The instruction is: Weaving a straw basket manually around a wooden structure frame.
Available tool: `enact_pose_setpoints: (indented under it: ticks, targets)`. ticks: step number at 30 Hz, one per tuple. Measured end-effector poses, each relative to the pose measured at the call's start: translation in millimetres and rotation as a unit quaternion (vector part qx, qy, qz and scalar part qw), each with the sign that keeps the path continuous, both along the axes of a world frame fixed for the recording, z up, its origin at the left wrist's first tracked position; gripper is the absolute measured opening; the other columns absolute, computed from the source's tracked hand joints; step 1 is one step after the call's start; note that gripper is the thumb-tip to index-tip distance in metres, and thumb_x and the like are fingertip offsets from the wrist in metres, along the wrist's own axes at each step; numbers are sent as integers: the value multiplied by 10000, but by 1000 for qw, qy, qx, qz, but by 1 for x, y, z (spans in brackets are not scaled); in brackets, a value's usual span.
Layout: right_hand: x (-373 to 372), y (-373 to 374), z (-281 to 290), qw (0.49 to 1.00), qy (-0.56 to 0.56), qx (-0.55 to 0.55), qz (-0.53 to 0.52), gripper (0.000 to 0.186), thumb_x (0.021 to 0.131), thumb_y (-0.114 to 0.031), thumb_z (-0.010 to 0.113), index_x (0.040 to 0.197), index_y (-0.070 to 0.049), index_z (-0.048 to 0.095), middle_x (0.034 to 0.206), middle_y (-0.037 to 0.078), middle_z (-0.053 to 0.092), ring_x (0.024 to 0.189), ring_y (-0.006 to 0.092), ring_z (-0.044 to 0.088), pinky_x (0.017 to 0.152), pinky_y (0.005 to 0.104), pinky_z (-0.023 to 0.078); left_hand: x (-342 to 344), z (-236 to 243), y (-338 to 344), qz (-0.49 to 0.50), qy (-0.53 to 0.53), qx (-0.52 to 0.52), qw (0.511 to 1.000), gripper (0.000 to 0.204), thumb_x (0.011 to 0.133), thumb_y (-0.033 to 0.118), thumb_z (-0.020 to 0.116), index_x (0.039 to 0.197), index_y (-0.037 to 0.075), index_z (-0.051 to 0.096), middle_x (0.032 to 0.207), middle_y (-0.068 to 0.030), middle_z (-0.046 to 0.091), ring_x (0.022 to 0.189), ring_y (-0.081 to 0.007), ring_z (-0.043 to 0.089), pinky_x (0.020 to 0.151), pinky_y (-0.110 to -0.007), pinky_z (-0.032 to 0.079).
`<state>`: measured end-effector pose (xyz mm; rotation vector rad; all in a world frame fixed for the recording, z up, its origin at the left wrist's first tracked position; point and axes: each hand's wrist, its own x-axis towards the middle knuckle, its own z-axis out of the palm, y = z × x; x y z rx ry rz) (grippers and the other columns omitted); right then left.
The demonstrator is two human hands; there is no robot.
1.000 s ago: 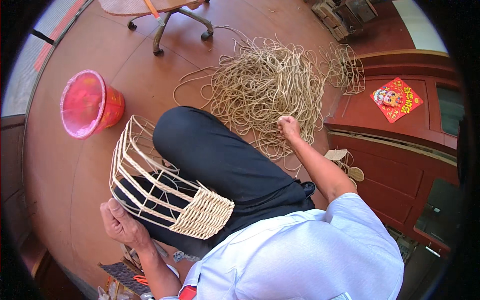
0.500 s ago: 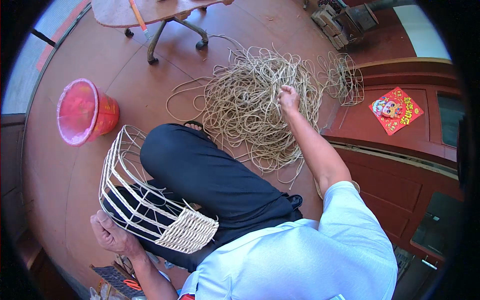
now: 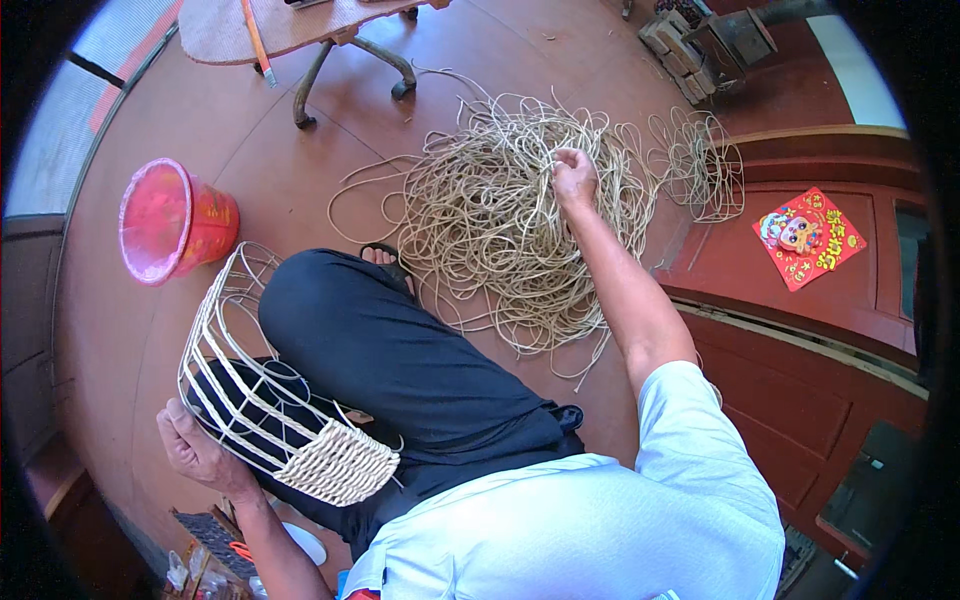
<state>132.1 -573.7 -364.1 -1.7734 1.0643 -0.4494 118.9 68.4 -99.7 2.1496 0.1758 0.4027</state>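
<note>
A partly woven basket (image 3: 335,464) lies tilted across my lap, with a tight weave at its near end and an open frame of pale rods further out. At the frame's lower left edge is my left hand (image 3: 205,455), fingers curled closed around the edge; what the thumb does is partly hidden. My right arm reaches forward over a big tangled heap of tan cord (image 3: 490,220). There my right hand (image 3: 574,182) is closed in a pinch on a strand at the heap's upper middle.
A red bucket (image 3: 205,225) with a pink lining stands at left. Beyond is a wheeled table (image 3: 220,35) with an orange-handled brush (image 3: 254,40) on its edge. A wire-like coil (image 3: 705,170) sits beside the heap, near red cabinet doors (image 3: 770,390) at right.
The view has shifted slightly. My left hand and the basket have moved a little left and down in the picture. My right hand has drawn slightly higher over the cord heap.
</note>
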Motion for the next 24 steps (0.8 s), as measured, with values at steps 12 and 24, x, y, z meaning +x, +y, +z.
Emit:
enact_pose_setpoints:
  ticks: [12, 24]
  targets:
    - [25, 41, 12, 918, 230, -163, 277, 477, 974, -272, 767, 1405, -70, 742, 1275, 191, 815, 1183, 350, 781, 1054, 455, 590, 0, 3, -6, 10, -1, -63, 998, 445, 1233, 277, 541, 826, 129, 436, 765, 91, 389, 706, -22, 345, 628, -266, 289]
    - [19, 32, 237, 827, -270, 460, 177, 243, 1193, -295, 622, 1214, -65, 698, 1141, 48, 730, 878, 93, 586, 747, 259, 508, 1, 0, 8, -23, -20, -38, 999, 382, 1227, 236, 549, 879, 79, 545, 796, 79, 469, 745, -36, 404, 654, -270, 344]
